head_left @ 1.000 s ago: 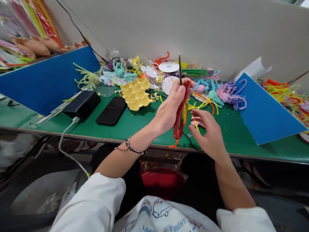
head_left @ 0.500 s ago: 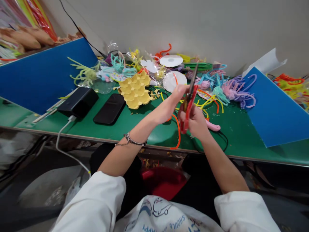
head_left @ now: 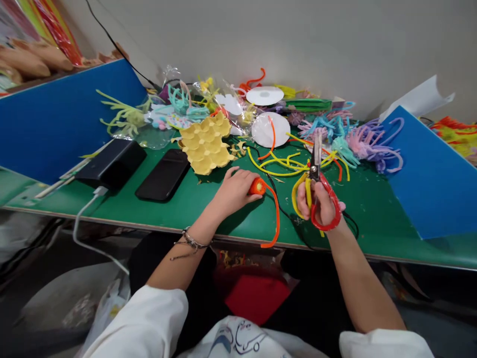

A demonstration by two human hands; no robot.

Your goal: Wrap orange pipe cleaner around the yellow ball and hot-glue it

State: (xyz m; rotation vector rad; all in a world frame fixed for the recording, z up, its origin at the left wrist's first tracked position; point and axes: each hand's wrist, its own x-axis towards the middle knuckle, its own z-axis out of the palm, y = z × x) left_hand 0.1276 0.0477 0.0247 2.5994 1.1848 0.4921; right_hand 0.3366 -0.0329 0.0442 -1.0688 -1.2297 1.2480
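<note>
Pinning the orange pipe cleaner [head_left: 274, 214] to the green tabletop [head_left: 208, 209] under my closed left-hand fingers [head_left: 238, 185], I judge a clean snip needs the stem taut while my right hand [head_left: 320, 206] grips the shut scissors [head_left: 318, 186] alongside

Blue printed lettering on the white shirt [head_left: 246, 340] is cut off and cannot be read.
</note>
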